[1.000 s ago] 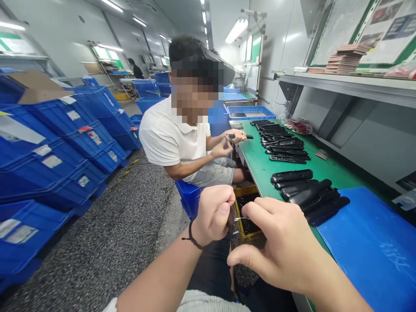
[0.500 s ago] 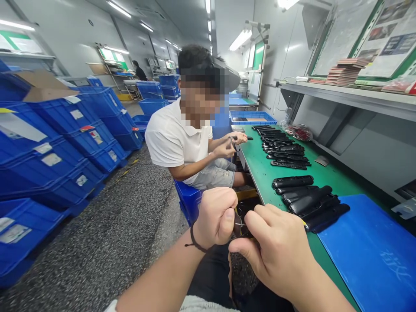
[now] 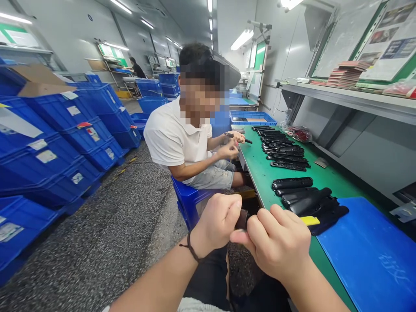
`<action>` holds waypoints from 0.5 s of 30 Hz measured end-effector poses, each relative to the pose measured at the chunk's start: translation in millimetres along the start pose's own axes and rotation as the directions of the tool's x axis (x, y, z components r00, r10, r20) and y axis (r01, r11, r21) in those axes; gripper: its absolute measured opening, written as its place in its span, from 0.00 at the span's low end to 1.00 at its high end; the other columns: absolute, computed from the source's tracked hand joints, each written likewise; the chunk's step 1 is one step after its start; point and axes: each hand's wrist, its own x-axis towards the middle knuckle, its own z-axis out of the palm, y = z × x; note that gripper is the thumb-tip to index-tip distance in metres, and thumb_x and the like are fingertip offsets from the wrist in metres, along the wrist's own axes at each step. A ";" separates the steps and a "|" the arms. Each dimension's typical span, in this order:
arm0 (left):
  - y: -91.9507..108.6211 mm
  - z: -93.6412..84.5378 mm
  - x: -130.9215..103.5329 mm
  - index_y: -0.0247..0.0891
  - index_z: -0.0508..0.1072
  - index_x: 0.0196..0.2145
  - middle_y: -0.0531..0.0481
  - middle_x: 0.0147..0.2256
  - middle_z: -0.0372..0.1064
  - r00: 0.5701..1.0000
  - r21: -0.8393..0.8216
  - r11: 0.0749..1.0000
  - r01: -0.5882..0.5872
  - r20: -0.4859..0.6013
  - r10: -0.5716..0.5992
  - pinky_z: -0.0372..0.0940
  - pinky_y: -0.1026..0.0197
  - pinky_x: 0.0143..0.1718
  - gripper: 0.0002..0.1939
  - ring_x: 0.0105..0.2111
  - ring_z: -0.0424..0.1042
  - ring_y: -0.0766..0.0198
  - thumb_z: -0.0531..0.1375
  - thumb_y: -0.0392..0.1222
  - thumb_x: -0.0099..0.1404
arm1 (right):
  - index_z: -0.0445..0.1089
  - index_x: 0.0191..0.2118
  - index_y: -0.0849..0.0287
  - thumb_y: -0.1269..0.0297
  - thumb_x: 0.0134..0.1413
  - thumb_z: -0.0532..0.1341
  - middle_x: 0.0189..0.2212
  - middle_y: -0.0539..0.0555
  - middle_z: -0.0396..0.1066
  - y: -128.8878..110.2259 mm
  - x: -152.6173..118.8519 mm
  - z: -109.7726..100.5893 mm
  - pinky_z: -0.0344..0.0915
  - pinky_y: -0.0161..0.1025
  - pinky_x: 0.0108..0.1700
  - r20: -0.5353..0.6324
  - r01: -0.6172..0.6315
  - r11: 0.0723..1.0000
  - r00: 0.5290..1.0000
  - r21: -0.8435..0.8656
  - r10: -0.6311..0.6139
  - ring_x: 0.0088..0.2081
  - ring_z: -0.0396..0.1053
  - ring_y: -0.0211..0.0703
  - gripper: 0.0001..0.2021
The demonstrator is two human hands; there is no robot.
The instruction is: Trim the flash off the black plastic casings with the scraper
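My left hand (image 3: 222,221), with a dark cord at the wrist, is closed round a dark part (image 3: 242,219) that shows between my two hands. Beside it my right hand (image 3: 279,242) is closed too, its thumb against the dark part. A yellow handle (image 3: 310,220) sticks out from behind the right fist; the rest of that tool is hidden. Black elongated parts (image 3: 308,201) lie on the green table (image 3: 325,177) just beyond my right hand.
A seated person (image 3: 175,130) in a white shirt handles a black part across from me. More black parts (image 3: 286,149) lie in a row. A blue sheet (image 3: 373,242) covers the near right table. Blue crates (image 3: 45,151) are stacked at left. A shelf (image 3: 351,93) overhangs the table.
My left wrist has turned and the hands are slightly closer together. More of the yellow handle now shows behind my right hand. The other person's hands have shifted on the black part.
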 end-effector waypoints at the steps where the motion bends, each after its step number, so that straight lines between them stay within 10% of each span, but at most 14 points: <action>1: -0.3 -0.4 0.7 0.40 0.55 0.23 0.56 0.20 0.52 0.998 -0.005 0.999 0.053 0.029 -0.052 0.46 0.56 0.28 0.23 0.22 0.52 0.65 0.44 0.48 0.78 | 0.60 0.25 0.56 0.53 0.76 0.55 0.22 0.50 0.55 3.2 0.0 -0.6 0.40 0.45 0.32 0.023 0.023 1.000 0.999 0.021 -0.023 0.28 0.48 0.43 0.24; 5: -0.4 -5.5 2.6 0.40 0.55 0.22 0.55 0.19 0.54 0.989 -0.026 0.989 0.142 0.052 -0.141 0.46 0.55 0.28 0.24 0.22 0.53 0.65 0.44 0.48 0.78 | 0.58 0.25 0.57 0.62 0.72 0.60 0.21 0.48 0.54 24.9 1.5 -9.9 0.42 0.43 0.31 0.089 0.069 0.978 0.992 0.198 -0.088 0.27 0.48 0.40 0.21; 9: 0.8 -9.0 3.8 0.40 0.55 0.21 0.55 0.18 0.55 0.982 -0.034 0.983 0.182 0.060 -0.180 0.47 0.55 0.28 0.25 0.22 0.55 0.65 0.45 0.47 0.77 | 0.71 0.44 0.58 0.68 0.74 0.55 0.30 0.51 0.68 49.0 0.5 -21.9 0.48 0.41 0.32 0.241 -0.135 0.989 0.963 0.058 0.118 0.32 0.62 0.42 0.07; 15: 6.6 -1.6 6.7 0.40 0.56 0.21 0.55 0.19 0.56 0.981 -0.019 0.985 0.169 0.104 -0.166 0.46 0.55 0.28 0.25 0.22 0.54 0.65 0.45 0.47 0.77 | 0.69 0.38 0.59 0.36 0.69 0.56 0.29 0.50 0.65 37.8 1.2 -19.8 0.50 0.40 0.32 0.341 -0.252 0.938 0.926 0.238 0.162 0.31 0.62 0.41 0.27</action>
